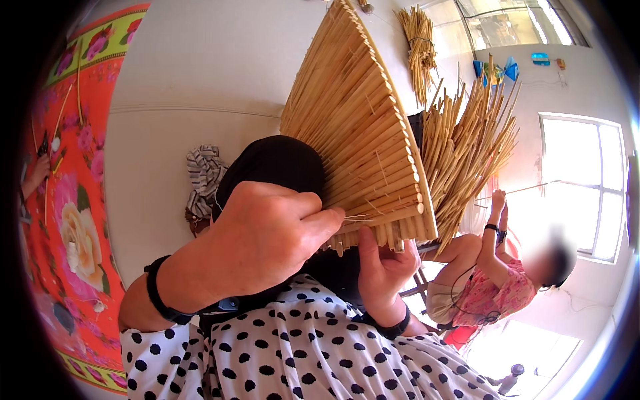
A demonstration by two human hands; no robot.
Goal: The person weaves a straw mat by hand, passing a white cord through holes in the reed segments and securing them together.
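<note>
A panel of straw-coloured reed stalks (357, 127), laid side by side and stitched with thin thread, leans over my black-clad knee (277, 167). My left hand (270, 223) is closed in a pinch at the panel's near edge. Thin pale thread (357, 218) runs from its fingertips across the lowest stalks. At the near right corner, my right hand (385, 267) grips the short reed ends (383, 233), thumb in front. Its other fingers are partly hidden behind the panel.
A large heap of loose reeds (467, 147) stands right of the panel, with a tied reed bundle (420, 57) beyond. A person in a pink top (500, 280) sits at right, hands raised to a thin stalk. Striped cloth (205, 175) and a red floral mat (83, 200) lie left.
</note>
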